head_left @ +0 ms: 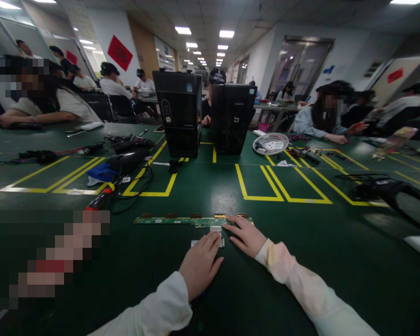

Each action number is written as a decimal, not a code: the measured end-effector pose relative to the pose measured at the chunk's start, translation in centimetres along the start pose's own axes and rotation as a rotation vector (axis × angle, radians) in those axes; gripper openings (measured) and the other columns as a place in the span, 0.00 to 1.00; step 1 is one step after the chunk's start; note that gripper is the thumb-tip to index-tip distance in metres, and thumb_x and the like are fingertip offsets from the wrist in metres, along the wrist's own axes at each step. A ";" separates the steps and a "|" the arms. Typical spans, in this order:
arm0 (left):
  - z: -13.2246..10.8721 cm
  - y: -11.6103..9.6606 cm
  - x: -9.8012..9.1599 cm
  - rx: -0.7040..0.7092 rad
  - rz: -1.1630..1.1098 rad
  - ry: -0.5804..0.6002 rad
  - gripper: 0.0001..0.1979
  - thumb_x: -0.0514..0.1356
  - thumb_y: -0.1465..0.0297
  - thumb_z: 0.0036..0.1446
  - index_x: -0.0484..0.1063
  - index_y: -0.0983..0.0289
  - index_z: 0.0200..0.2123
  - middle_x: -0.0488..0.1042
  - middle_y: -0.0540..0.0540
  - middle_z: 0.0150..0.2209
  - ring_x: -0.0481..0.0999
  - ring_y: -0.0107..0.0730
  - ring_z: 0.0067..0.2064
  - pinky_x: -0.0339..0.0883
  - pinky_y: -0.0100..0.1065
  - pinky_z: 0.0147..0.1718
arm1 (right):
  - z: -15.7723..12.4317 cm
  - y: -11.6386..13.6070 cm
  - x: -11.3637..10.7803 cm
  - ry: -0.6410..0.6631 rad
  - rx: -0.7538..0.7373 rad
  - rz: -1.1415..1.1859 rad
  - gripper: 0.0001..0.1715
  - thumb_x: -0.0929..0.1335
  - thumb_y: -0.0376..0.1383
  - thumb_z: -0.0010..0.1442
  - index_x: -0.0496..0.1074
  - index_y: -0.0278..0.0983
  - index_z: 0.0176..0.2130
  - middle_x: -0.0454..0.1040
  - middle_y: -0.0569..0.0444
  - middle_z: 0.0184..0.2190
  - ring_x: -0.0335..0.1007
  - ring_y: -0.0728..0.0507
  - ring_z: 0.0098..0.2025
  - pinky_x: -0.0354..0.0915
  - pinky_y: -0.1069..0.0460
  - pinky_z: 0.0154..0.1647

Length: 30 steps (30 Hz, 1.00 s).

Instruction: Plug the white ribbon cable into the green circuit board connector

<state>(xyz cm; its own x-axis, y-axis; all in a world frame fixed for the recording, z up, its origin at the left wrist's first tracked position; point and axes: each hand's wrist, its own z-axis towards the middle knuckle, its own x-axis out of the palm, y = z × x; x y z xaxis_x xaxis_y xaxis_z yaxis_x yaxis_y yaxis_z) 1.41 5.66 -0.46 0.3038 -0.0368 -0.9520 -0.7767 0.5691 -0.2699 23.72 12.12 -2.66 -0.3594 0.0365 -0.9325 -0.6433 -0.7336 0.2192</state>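
A long, narrow green circuit board (182, 220) lies across the dark green table in front of me. A short whitish ribbon cable (216, 229) meets its lower edge, with a flat pale piece (195, 243) beneath it, partly covered by my fingers. My left hand (202, 263) is laid palm down over the cable, fingers stretched forward and thumb apart. Whether those fingertips press on the cable or only rest there, I cannot tell. At the board's right end, my right hand (245, 234) has its fingers spread, the tips touching the board near its copper-coloured tabs.
Two black computer towers (181, 114) stand at the table's far side. To the left lie a red-and-black tool (98, 199), a blue item (101, 172) and black cables (140, 182). A white round grille (270, 143) sits back right, and a black frame (381, 189) lies right. Several people sit around.
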 end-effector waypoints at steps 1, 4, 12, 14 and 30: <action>0.0 0.1 0.1 0.001 -0.002 -0.002 0.24 0.51 0.65 0.62 0.59 0.66 0.60 0.64 0.61 0.61 0.62 0.42 0.62 0.59 0.45 0.59 | -0.1 0.0 0.0 0.003 -0.004 0.002 0.24 0.61 0.37 0.64 0.63 0.38 0.58 0.60 0.42 0.59 0.53 0.38 0.63 0.55 0.38 0.61; 0.0 0.2 0.2 0.004 -0.006 -0.008 0.24 0.51 0.64 0.62 0.58 0.65 0.60 0.64 0.61 0.61 0.62 0.42 0.62 0.59 0.45 0.58 | -0.2 -0.1 -0.1 0.011 -0.010 0.001 0.24 0.61 0.36 0.64 0.63 0.38 0.59 0.60 0.42 0.60 0.53 0.39 0.63 0.54 0.38 0.62; 0.1 0.4 0.1 0.025 -0.020 -0.012 0.24 0.51 0.65 0.62 0.58 0.64 0.60 0.64 0.60 0.61 0.63 0.40 0.61 0.59 0.43 0.59 | -0.1 -0.3 -0.1 0.024 -0.007 0.012 0.24 0.61 0.36 0.63 0.63 0.37 0.58 0.59 0.41 0.60 0.52 0.38 0.63 0.54 0.37 0.62; 0.2 0.4 0.1 0.025 -0.021 -0.012 0.24 0.52 0.65 0.62 0.58 0.64 0.60 0.64 0.60 0.61 0.63 0.40 0.61 0.59 0.43 0.59 | -0.1 -0.3 -0.1 0.024 -0.008 0.010 0.25 0.61 0.36 0.63 0.63 0.37 0.59 0.59 0.41 0.60 0.52 0.38 0.63 0.54 0.37 0.62; 0.4 -0.3 -0.2 -0.006 0.009 -0.023 0.23 0.52 0.65 0.62 0.61 0.65 0.59 0.66 0.58 0.59 0.63 0.41 0.61 0.60 0.43 0.58 | 0.1 0.2 -0.3 0.030 0.012 -0.021 0.24 0.61 0.36 0.63 0.64 0.39 0.59 0.60 0.42 0.60 0.52 0.37 0.63 0.55 0.36 0.61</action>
<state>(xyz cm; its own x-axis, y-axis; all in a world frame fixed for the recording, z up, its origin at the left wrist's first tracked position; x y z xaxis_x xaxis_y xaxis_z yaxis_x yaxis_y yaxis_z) 1.76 5.82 -0.12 0.3092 -0.0128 -0.9509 -0.7829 0.5642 -0.2622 23.64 12.05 -2.35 -0.3250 0.0311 -0.9452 -0.6584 -0.7249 0.2026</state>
